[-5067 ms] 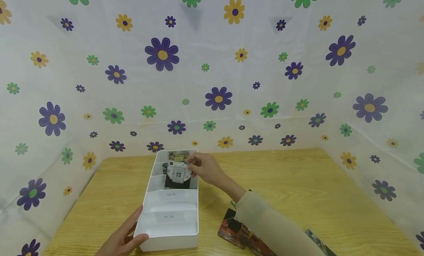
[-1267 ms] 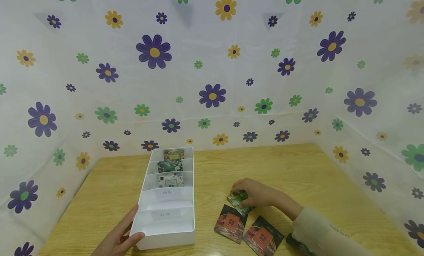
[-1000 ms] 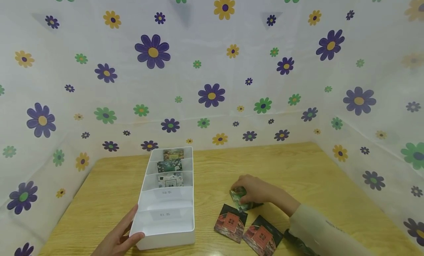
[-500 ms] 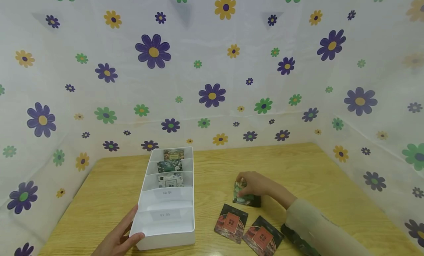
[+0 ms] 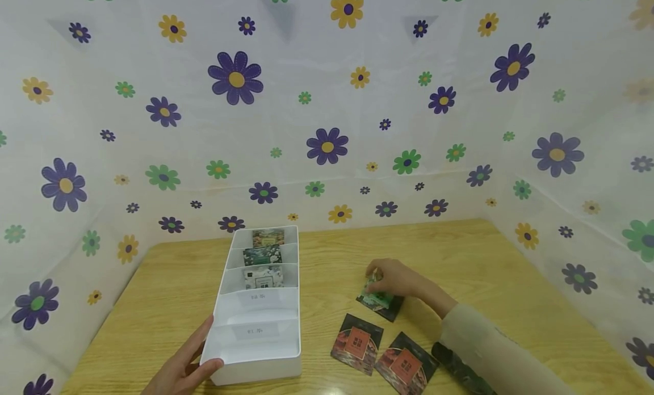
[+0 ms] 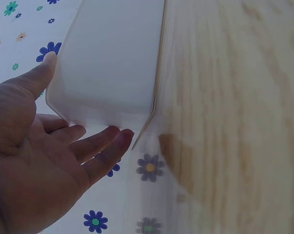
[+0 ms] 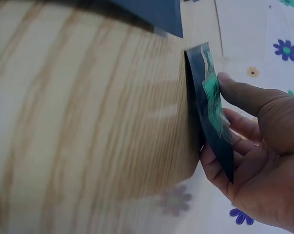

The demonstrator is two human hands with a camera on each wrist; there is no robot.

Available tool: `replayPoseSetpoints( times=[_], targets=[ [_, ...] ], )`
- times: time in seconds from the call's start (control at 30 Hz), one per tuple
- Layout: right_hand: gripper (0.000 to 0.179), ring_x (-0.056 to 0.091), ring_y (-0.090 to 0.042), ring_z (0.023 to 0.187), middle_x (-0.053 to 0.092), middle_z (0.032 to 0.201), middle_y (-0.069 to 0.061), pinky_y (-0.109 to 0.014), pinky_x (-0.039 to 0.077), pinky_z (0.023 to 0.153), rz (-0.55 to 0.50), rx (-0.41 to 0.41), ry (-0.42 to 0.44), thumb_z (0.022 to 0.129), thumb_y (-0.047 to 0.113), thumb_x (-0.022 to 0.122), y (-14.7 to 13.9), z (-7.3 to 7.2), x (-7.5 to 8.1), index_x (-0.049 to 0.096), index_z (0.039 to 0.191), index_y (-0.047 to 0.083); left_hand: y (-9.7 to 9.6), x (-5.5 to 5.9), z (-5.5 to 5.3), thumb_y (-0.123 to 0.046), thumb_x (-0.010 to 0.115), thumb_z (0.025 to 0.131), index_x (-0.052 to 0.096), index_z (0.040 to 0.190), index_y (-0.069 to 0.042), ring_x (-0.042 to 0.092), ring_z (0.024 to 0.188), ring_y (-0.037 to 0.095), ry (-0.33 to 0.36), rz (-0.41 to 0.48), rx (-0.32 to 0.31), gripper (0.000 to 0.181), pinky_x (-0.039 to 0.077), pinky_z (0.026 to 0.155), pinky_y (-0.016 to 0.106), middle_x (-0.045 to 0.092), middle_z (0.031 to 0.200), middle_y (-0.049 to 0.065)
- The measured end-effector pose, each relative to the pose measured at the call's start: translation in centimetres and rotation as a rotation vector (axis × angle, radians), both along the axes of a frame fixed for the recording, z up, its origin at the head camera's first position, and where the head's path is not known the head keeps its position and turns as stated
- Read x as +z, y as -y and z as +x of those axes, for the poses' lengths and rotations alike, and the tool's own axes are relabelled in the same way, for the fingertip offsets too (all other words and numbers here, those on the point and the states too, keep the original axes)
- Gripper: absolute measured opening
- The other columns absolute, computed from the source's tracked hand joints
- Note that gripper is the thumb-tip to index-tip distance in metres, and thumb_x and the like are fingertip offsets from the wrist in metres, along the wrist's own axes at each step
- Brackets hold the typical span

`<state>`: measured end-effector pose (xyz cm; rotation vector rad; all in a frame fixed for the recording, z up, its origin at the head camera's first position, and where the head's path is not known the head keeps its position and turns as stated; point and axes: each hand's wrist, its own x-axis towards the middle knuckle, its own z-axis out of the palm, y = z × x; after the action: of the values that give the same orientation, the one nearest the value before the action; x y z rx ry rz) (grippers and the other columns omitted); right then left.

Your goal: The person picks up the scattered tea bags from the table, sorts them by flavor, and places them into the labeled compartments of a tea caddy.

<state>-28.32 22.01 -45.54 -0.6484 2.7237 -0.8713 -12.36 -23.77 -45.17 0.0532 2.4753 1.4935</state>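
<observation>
In the head view, my right hand (image 5: 393,278) pinches a dark tea sachet with a green label (image 5: 380,304) on the table. The right wrist view shows this sachet (image 7: 212,105) tilted on edge, thumb at its printed face and fingers behind. My left hand (image 5: 181,364) holds the near left corner of a white divided box (image 5: 255,372), thumb on the front rim and fingers along the side. Three back compartments hold sachets: a yellow-green one (image 5: 268,238), a dark green one (image 5: 262,255) and a white floral one (image 5: 263,277). The two front compartments are bare, with labels on their dividers.
Two dark sachets with red labels, one nearer the box (image 5: 356,344) and one to its right (image 5: 407,364), lie flat before my right hand. A dark green packet (image 5: 457,369) is partly hidden under my right sleeve. Flower-printed sheeting (image 5: 327,100) surrounds the wooden table (image 5: 434,247).
Earlier, my right hand held the white floral sachet over the box; that sachet now stands in the third compartment. The green-label sachet has shifted away from the red-label ones. My left hand stays put.
</observation>
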Motion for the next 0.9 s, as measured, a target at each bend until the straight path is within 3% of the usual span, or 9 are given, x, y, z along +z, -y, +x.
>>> replayPoseSetpoints(
  times=[0.2,0.47,0.9],
  targets=[
    [0.024,0.063,-0.017,0.087,0.07,0.103,-0.005,-0.033,0.054,0.069,-0.113,0.01,-0.032,0.095,0.02,0.077,-1.2,-0.4,0.1,0.072,0.11,0.002,0.0,-0.1,-0.2,-0.033,0.07,0.1,0.015,0.167,-0.011,0.041,0.141,0.051,0.013,0.003,0.0,0.09,0.057,0.096,0.051,0.017,0.168,0.026],
    [0.013,0.066,-0.015,0.085,0.073,0.1,-0.004,-0.03,0.056,0.07,-0.178,-0.009,-0.034,0.096,0.017,0.075,-1.9,-0.5,1.7,0.072,0.101,0.006,0.0,-0.1,-0.2,-0.032,0.072,0.099,0.017,0.166,-0.01,0.041,0.14,0.052,0.017,0.007,0.004,0.09,0.057,0.095,0.051,0.018,0.168,0.026],
    [0.017,0.06,-0.019,0.078,0.071,0.094,-0.004,-0.034,0.052,0.065,-0.261,-0.074,-0.039,0.098,0.023,0.075,-3.3,-0.1,4.6,0.072,0.105,0.007,0.0,-0.2,-0.2,-0.032,0.072,0.099,0.016,0.166,-0.01,0.039,0.141,0.054,0.017,0.001,0.007,0.09,0.056,0.096,0.053,0.017,0.168,0.026]
  ],
)
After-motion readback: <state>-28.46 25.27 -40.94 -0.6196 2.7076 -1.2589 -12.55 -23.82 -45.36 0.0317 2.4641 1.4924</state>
